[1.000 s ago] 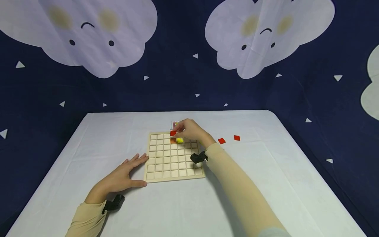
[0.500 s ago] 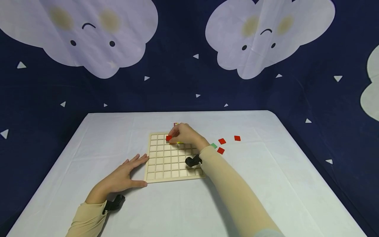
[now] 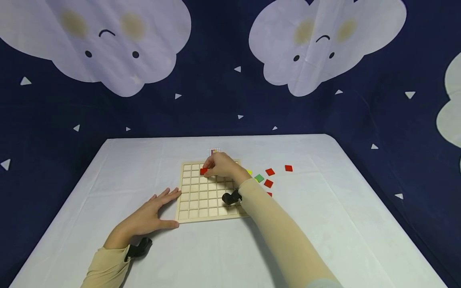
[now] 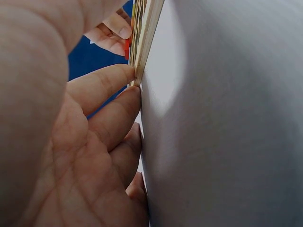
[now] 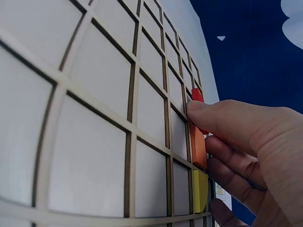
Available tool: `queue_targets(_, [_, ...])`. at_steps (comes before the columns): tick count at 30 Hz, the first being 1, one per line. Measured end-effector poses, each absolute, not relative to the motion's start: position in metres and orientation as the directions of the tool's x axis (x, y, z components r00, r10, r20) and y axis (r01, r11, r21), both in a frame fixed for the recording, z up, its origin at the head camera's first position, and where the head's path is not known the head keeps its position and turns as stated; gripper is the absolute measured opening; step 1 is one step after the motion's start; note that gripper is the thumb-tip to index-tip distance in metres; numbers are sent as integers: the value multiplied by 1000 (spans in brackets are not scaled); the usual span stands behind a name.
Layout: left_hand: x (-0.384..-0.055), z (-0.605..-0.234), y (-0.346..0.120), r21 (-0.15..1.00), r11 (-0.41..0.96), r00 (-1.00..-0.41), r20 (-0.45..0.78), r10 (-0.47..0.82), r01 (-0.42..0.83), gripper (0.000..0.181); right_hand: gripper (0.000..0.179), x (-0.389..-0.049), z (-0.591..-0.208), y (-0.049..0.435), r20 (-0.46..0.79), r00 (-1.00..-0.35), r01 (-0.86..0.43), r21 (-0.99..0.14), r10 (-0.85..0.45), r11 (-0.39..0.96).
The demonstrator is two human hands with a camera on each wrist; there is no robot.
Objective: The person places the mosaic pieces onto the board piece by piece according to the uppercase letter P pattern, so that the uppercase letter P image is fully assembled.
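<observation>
My right hand (image 3: 224, 166) pinches a red square tile (image 3: 203, 171) between thumb and fingers, over the far rows of a wooden grid board (image 3: 198, 200). In the right wrist view the red tile (image 5: 197, 95) is tilted at its cell, just past an orange tile (image 5: 198, 147). A yellow tile (image 5: 199, 190) sits in the cell beside the orange one. My left hand (image 3: 145, 216) lies spread at the board's left side, its fingertips and thumb at the edge. In the left wrist view, fingers (image 4: 106, 85) touch the board's rim (image 4: 150, 35).
To the right of the board lie loose red tiles (image 3: 270, 172), a green tile (image 3: 259, 178) and a yellow tile (image 3: 249, 172), some partly hidden by the right sleeve. A small printed grid card (image 3: 214, 151) lies behind the board on the white-covered table (image 3: 144, 160).
My right hand has moved left and slightly nearer with the red tile, from above the orange tile to the cell left of it. More loose tiles now show beside the sleeve. The left hand stays put.
</observation>
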State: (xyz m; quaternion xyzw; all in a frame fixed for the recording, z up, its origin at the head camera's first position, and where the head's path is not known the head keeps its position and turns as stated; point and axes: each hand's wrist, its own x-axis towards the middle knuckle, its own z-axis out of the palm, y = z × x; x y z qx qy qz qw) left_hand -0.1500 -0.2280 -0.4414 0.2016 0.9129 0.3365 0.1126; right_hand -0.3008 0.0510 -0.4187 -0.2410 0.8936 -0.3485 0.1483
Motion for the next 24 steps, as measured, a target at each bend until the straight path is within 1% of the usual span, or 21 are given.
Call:
queue_targets(19, [-150,-444,-229,657,685,-889,-49,455,315,96,22,-300,-417,49,-133,-835,-316,-680,-534,662])
queue_targets(24, [-150,-445,-230,655,694,-893,-64,446,299,97,21,-299,-416,49,-133,-836,-316,-676,-532,665])
